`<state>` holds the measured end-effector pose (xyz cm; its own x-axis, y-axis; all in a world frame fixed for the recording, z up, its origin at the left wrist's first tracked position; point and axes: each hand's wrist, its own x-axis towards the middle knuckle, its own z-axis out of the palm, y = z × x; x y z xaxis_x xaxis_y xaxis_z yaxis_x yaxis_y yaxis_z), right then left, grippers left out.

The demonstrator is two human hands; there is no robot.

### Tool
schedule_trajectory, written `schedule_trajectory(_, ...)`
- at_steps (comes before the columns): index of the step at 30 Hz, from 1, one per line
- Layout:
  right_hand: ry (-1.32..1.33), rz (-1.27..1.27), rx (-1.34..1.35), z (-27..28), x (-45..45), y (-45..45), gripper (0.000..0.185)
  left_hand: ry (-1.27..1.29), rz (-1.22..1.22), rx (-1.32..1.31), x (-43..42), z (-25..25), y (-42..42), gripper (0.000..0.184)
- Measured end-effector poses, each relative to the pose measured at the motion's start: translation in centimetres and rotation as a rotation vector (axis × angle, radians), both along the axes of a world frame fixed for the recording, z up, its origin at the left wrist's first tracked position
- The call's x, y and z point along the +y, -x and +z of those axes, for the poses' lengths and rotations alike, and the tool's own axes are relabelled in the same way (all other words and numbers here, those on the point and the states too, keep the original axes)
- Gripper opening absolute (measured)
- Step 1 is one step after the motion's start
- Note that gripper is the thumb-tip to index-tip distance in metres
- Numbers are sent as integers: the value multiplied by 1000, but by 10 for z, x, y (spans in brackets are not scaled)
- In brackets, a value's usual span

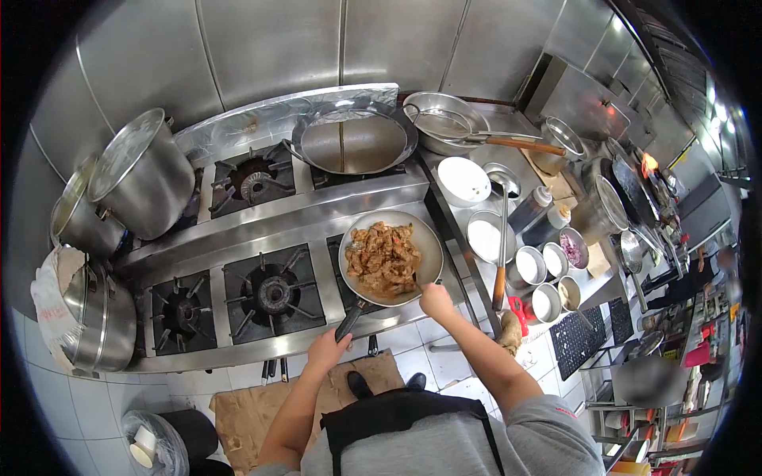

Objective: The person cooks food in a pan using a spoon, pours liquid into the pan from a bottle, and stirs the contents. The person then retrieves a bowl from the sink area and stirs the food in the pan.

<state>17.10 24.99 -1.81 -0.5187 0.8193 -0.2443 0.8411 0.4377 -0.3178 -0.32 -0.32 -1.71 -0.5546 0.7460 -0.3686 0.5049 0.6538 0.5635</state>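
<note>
A frying pan [429, 247] with a pale inside sits over the front right burner, holding pieces of browned meat [382, 258] in sauce. My left hand [325, 351] is closed around the end of its black handle [350, 320]. At the pan's lower right rim, my right hand [436, 301] is closed in a fist. A thin bit of something shows between that fist and the meat, but I cannot make out what it is.
Behind the pan stands a wide wok [357, 143] of brownish liquid. Large pots [147, 178] are on the left. The right counter carries a white bowl [463, 182], a long-handled ladle [502, 238], sauce bottles [530, 208] and several small containers [530, 266]. A bagged bin [159, 440] is at lower left.
</note>
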Motion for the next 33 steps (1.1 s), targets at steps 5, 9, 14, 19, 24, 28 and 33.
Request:
schedule_trajectory(5, -41, 45, -141, 84, 19, -4, 23, -14, -3, -45, 1, 3, 1, 42)
schedule_trajectory(9, -241, 140, -88, 89, 33, 23, 22, 6, 8, -46, 0, 5, 0, 42)
schedule_trajectory(14, -396, 336, -3, 3, 40, 30, 34, 9, -5, -17, 0, -1, 0, 45)
schedule_trajectory(19, -348, 347, 39, 59, 29, -5, 21, 20, -17, 59, -1, -12, 0, 51)
schedule_trajectory(24, -410, 280, 40, 60, 72, 34, 23, -14, -26, 26, -2, -12, 1, 52)
schedule_trajectory(28, -341, 300, -147, 25, 79, 53, 17, 19, -6, 50, -2, -13, 0, 50)
schedule_trajectory(33, -311, 332, -79, 50, 59, 20, 16, 38, -5, 7, 0, 0, 0, 49)
